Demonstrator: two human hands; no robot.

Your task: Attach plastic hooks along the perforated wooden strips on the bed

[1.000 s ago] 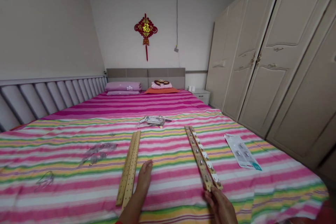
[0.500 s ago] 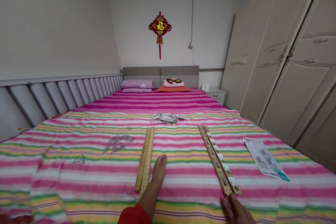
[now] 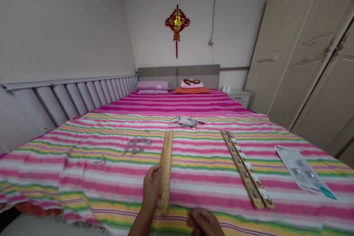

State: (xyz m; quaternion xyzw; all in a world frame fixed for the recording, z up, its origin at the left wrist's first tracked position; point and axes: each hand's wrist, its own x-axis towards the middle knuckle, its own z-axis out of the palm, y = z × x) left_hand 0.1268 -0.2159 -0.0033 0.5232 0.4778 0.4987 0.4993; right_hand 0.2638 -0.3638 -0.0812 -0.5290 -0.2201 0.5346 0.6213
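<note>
My left hand (image 3: 151, 186) is closed at the left edge of a pair of pale wooden strips lying side by side. Its fingertips grip the left strip (image 3: 165, 147). Rows of small holes run along the right strip (image 3: 166, 177). Below and to the right of these, near the bottom edge, my right hand (image 3: 207, 223) has loosely bent fingers, slightly apart, and nothing shows in them. Further right lie two more wooden strips, the left one with metal pieces (image 3: 240, 166) and the right one with round white pieces (image 3: 256, 178).
A clear packet with metal parts (image 3: 301, 171) lies at the right. Crumpled clear plastic (image 3: 136, 145) and a wiry clear scrap (image 3: 100, 161) lie left of the strips. Beyond them is a packaged bundle (image 3: 186, 121). The striped bedcover (image 3: 193, 184) meets a rail (image 3: 83, 94) at the left.
My left hand has gone from the right side of the perforated strips to their left edge. My right hand has left the studded strips and moved left. The view has shifted left.
</note>
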